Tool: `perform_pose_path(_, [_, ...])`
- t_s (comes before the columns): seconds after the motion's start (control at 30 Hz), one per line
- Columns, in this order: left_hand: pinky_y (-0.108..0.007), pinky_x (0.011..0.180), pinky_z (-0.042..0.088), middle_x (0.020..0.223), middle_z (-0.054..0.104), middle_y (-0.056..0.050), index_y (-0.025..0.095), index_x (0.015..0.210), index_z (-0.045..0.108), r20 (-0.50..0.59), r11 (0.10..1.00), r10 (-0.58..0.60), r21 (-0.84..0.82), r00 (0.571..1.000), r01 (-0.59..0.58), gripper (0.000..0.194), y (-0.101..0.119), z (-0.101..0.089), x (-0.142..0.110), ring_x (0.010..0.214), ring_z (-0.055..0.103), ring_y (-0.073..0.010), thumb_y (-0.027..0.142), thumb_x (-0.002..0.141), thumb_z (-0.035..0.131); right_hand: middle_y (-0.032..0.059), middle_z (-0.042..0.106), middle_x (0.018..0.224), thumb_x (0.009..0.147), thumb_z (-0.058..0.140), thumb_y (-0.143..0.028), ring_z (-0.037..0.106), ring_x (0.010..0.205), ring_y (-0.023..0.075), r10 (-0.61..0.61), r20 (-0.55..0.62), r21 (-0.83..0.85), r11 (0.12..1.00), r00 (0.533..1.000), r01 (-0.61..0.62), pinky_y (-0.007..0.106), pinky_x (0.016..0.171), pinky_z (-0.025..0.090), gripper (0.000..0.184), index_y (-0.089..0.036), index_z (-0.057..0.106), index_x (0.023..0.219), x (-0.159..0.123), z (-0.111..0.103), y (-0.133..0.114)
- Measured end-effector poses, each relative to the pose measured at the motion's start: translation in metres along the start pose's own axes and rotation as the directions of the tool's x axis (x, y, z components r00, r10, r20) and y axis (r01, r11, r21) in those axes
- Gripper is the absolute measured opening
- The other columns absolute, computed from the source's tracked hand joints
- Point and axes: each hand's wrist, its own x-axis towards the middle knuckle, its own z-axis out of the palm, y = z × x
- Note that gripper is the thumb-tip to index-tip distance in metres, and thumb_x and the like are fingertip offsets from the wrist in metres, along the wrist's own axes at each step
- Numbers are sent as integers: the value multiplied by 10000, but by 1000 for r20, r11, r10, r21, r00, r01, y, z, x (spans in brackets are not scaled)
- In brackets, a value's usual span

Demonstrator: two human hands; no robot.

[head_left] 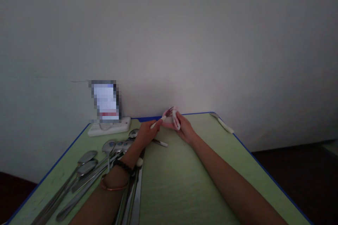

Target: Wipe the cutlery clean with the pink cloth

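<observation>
My left hand (pixel 148 132) is closed around the pale handle of a fork (pixel 164 117), whose metal tines point away from me. My right hand (pixel 185 128) grips a pink and white cloth (pixel 173 123), folded up around the fork's head. The tines show partly above the cloth. Both hands are above the far part of the green table (pixel 179 182). Beneath my left wrist lie several metal spoons (pixel 108 146) and other long-handled cutlery, partly hidden by the forearm. A smaller piece of cutlery with a white handle tip (pixel 163 143) lies just below my left hand.
A white-handled fork (pixel 223 124) lies at the table's far right corner. A lit phone (pixel 107 102), blurred out, leans against the wall (pixel 169 42) on a white power strip (pixel 118 126) at the back left. Blue edging (pixel 266 174) runs round the table.
</observation>
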Motion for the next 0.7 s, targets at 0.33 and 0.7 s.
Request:
perform_pose_path(0.33, [-222,467,287,477,407,47,186,519,437,128,997,63,30,990,-67,484,-2,3,1,480,379,-113,555,826,378,-29,613,598,634,739,-357,510,543,85,3,55,-92,996,998,2,219,585,439,258,-153,622,742,-4,-3,1])
perform_pose_path(0.7, [-219,460,296,498,478,43,179,665,568,231,991,102,55,967,-118,360,0,3,-2,477,447,-129,447,835,399,-43,624,667,723,680,-254,554,600,77,-38,-186,117,991,982,60,196,613,500,106,-187,614,773,9,-9,2])
